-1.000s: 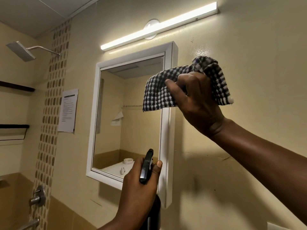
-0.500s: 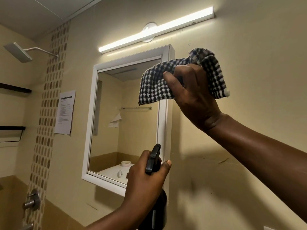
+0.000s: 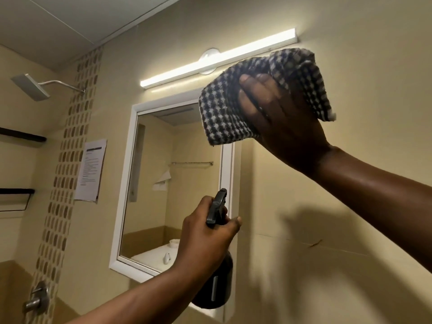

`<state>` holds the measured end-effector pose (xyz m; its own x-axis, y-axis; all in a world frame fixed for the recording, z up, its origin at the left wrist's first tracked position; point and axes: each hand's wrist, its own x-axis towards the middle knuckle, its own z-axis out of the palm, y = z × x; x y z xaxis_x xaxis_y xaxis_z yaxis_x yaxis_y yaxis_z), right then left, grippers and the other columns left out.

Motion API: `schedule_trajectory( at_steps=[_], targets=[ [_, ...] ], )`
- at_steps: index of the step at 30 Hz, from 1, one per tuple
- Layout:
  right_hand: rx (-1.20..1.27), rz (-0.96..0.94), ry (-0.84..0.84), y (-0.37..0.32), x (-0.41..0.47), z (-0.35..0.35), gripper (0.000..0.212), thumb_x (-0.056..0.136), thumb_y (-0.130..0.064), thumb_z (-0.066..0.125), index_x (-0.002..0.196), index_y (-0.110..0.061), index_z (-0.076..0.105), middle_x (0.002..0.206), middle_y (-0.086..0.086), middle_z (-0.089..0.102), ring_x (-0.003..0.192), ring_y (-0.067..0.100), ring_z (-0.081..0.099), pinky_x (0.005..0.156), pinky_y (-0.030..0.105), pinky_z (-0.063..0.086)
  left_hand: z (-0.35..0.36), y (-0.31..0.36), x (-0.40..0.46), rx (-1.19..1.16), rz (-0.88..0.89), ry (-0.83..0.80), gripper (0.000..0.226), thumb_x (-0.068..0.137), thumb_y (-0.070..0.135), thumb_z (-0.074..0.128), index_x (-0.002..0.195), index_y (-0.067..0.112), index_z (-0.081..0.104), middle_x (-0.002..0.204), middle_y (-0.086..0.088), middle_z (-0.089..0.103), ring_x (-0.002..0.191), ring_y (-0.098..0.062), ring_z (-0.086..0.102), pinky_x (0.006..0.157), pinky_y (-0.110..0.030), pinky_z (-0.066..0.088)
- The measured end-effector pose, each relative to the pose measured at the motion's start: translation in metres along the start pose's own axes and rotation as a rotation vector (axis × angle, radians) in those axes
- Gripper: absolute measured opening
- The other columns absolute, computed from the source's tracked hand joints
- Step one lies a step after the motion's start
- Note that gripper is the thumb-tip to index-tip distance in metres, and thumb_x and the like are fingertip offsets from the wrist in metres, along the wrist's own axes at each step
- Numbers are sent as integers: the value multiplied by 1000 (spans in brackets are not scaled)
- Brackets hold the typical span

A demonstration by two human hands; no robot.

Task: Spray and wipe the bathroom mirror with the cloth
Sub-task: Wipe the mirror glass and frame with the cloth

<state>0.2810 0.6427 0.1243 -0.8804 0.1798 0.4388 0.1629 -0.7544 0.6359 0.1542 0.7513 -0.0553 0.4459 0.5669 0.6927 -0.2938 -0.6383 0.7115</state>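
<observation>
A white-framed mirror hangs on the beige wall under a tube light. My right hand is raised at the mirror's top right corner, shut on a black-and-white checked cloth that covers that corner. Lower down, my left hand grips a dark spray bottle in front of the mirror's right frame. The bottle's black nozzle points up and left toward the glass. The cloth hides the frame's upper right part.
A lit tube light runs above the mirror. A paper notice is stuck on the wall to the left, beside a strip of mosaic tiles. A shower head, dark shelves and a metal tap handle are at far left.
My right hand has lifted the cloth higher, up to the mirror's top right corner near the light. My left hand with the bottle has risen slightly and shifted right.
</observation>
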Motion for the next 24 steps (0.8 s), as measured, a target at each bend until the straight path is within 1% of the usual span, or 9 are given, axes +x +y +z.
schedule_trajectory(
  at_steps=[3, 5, 9, 13, 16, 18, 20, 22, 24],
  targets=[
    [-12, 60, -3, -2, 1, 3, 44, 99, -21, 58, 138, -6, 44, 139, 16, 56, 130, 30, 44, 101, 48, 47, 2, 4, 3, -12, 2, 18, 16, 83, 32, 73, 88, 23, 60, 80, 3, 65, 73, -9, 61, 59, -20, 42],
    [-19, 91, -15, -2, 2, 5, 42, 100, -19, 56, 139, -6, 48, 140, 16, 54, 131, 31, 48, 100, 48, 48, 4, 6, 5, -34, -13, 6, 15, 84, 27, 72, 90, 21, 59, 82, 2, 65, 77, -13, 62, 62, -24, 45],
    [-4, 170, -37, -1, 6, 7, 41, 101, -17, 53, 140, -5, 50, 145, 16, 50, 130, 32, 52, 100, 48, 48, 6, 12, 13, -44, -42, 1, 14, 84, 18, 68, 94, 21, 58, 89, -2, 64, 85, -20, 63, 72, -33, 51],
    [45, 243, -66, 0, 9, 9, 46, 99, -17, 55, 142, -4, 48, 148, 17, 46, 133, 33, 47, 103, 48, 44, 4, 27, 28, -51, -36, -28, 15, 85, 20, 68, 96, 20, 59, 95, -8, 64, 92, -28, 63, 82, -43, 55],
    [64, 254, -108, 3, 9, 11, 50, 99, -18, 55, 145, -4, 43, 150, 17, 42, 136, 31, 35, 106, 49, 40, 1, 43, 43, -27, -6, -33, 16, 83, 26, 71, 95, 23, 61, 95, -7, 66, 91, -27, 65, 84, -44, 57],
    [66, 259, -123, 5, 9, 13, 52, 98, -15, 55, 146, -4, 41, 151, 17, 40, 135, 30, 31, 108, 49, 39, -2, 52, 54, -34, -3, -24, 14, 82, 27, 72, 90, 27, 60, 94, -9, 67, 90, -29, 66, 83, -43, 58],
    [58, 268, -134, 9, 9, 14, 55, 96, -13, 55, 148, -5, 38, 154, 16, 32, 136, 30, 29, 109, 48, 37, -4, 60, 67, -71, -17, -4, 18, 82, 27, 73, 89, 30, 56, 97, -10, 67, 91, -29, 66, 79, -40, 57],
    [39, 274, -144, 12, 10, 17, 58, 95, -12, 54, 149, -5, 34, 153, 12, 21, 137, 29, 26, 111, 47, 35, -7, 67, 80, -104, -35, 2, 27, 82, 27, 74, 101, 29, 55, 103, -11, 65, 93, -28, 64, 71, -35, 54],
    [18, 270, -149, 14, 10, 19, 59, 95, -12, 54, 149, -5, 33, 153, 13, 22, 137, 29, 26, 111, 47, 35, -10, 71, 91, -120, -53, 1, 40, 81, 25, 75, 116, 23, 55, 107, -12, 63, 96, -28, 63, 72, -35, 53]
  ],
)
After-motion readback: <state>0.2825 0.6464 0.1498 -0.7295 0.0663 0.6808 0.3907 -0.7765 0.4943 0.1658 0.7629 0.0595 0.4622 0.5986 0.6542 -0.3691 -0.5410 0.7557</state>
